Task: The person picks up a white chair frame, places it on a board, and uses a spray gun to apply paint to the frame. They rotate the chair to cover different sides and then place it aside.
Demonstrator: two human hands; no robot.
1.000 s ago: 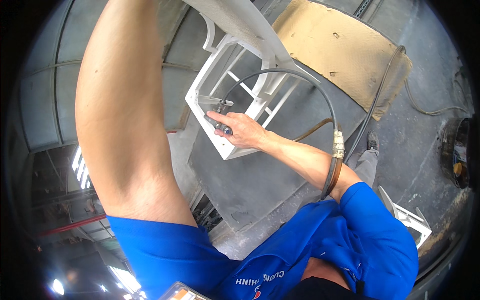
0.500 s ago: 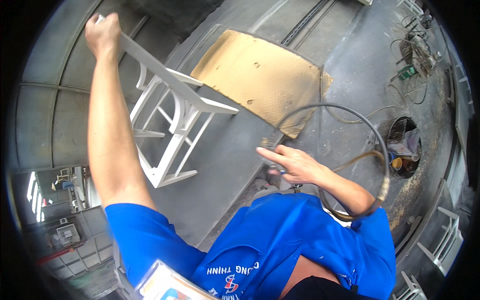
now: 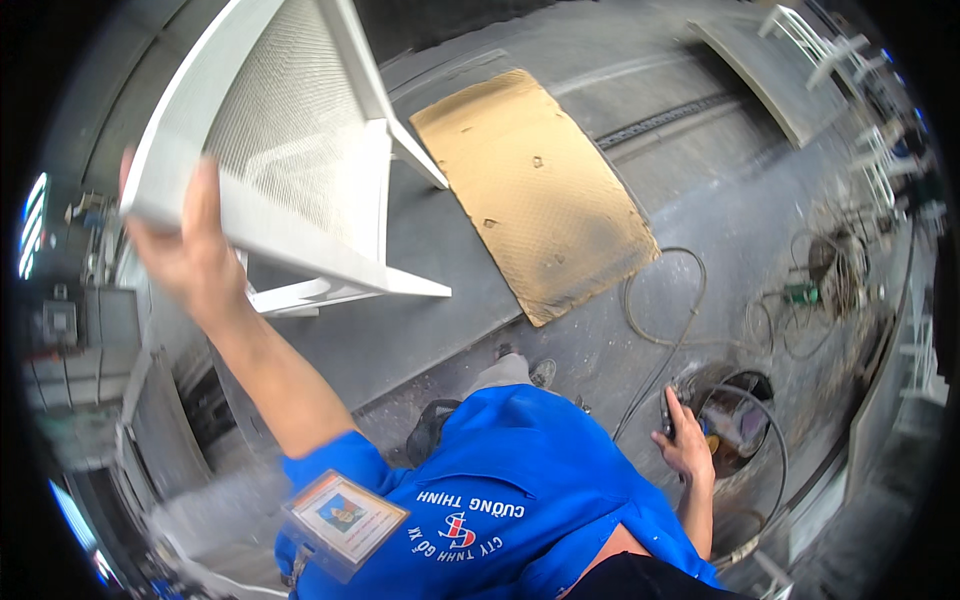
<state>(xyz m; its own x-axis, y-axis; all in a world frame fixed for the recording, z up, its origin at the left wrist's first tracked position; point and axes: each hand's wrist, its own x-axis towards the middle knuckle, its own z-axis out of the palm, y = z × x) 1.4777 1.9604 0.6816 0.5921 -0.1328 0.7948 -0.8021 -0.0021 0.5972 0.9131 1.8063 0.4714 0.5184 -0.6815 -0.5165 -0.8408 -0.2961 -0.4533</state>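
A white wooden chair [image 3: 318, 262] with a fine woven panel [image 3: 300, 130] stands tilted at the upper left, large in the view. My left hand [image 3: 195, 245], slightly blurred, is closed around a near corner of its frame, thumb on one side and fingers on the other. Low on the right, away from the chair, my right hand [image 3: 688, 445] grips a small dark metal spray gun [image 3: 668, 408], the index finger stretched along it. A dark hose [image 3: 775, 430] loops beside that hand; part of the gun is hidden by the fingers.
A worn cardboard sheet [image 3: 535, 190] lies on the grey floor beyond the chair. A round bin [image 3: 745, 400] with waste stands by my right hand. Tangled hoses [image 3: 850, 270] and white furniture frames [image 3: 815, 45] are farther right. A floor rail [image 3: 670, 120] runs behind.
The chair has swung round and nearer, its woven panel now showing. My left hand has come lower and closer with it. My right hand has moved right and down with the spray gun.
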